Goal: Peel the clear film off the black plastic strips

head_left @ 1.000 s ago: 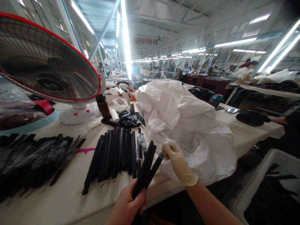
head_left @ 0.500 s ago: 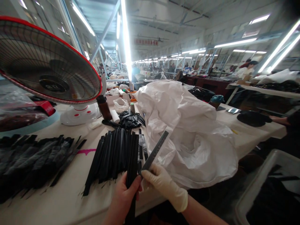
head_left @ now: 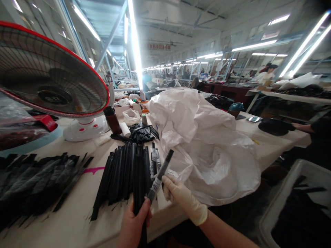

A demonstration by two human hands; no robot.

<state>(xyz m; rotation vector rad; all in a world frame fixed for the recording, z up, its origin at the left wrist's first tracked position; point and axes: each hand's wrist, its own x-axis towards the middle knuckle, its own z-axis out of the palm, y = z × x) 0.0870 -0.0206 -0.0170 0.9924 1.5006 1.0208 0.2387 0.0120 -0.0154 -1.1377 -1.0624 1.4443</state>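
My left hand [head_left: 137, 215], bare, is closed around long black strips [head_left: 139, 175] that stand up from its grip. Its thumb presses on the lower end of a separate dark strip [head_left: 167, 161], which slants up to the right. Crinkled greyish film [head_left: 156, 185] shows on that strip's lower half. My right hand [head_left: 181, 198], in a pale glove, has its fingers closed at the strip's right side, about halfway up. Behind my left hand a row of black strips [head_left: 116, 172] lies on the table, with film-wrapped strips [head_left: 154, 158] just right of it.
A big crumpled white sheet [head_left: 201, 137] covers the table's middle. A red-rimmed fan [head_left: 54, 93] and a heap of dark strips [head_left: 38, 182] are at left. A brown bottle [head_left: 113, 120] stands behind the row. A white bin [head_left: 274, 203] holds black pieces at lower right.
The slanted strip's top has dropped and shifted left, and crinkled film now shows on its lower half. My right hand has moved up along it, away from my left hand.
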